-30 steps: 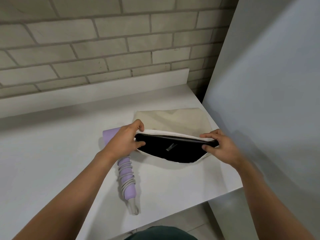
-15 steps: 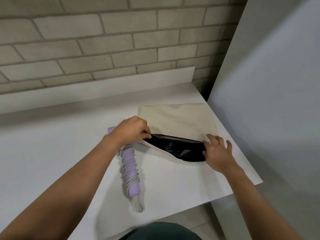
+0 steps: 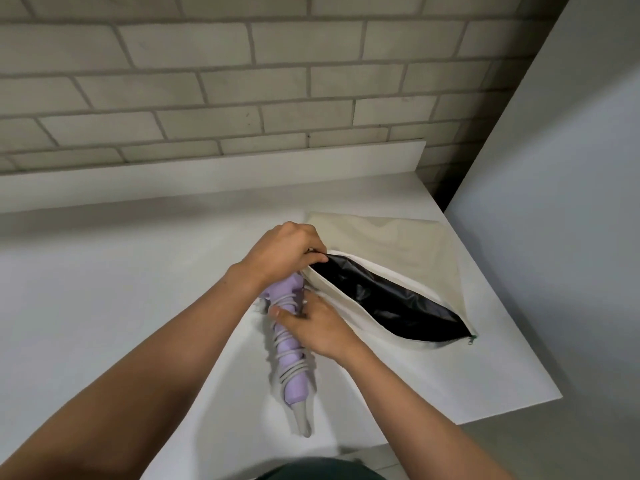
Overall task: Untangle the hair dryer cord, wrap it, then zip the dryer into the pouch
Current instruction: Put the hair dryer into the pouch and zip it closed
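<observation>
A lilac hair dryer [image 3: 292, 370] lies on the white table [image 3: 104, 289], its grey cord [image 3: 294, 367] wound around the handle. To its right lies a cream pouch [image 3: 398, 240] with a black lining [image 3: 388, 299], its mouth gaping open. My left hand [image 3: 282, 252] pinches the pouch's upper edge at the left end of the opening and covers the dryer's head. My right hand [image 3: 313, 325] wraps around the upper part of the dryer's handle. The zip pull [image 3: 471, 339] sits at the right end of the opening.
A brick wall [image 3: 242, 81] with a white upstand runs along the back. A grey panel [image 3: 554, 202] rises close on the right. The table's front edge and right corner lie near the pouch.
My right hand let go of the pouch's right end and moved left onto the dryer's handle. My left hand still holds the pouch's edge. The view shifted closer.
</observation>
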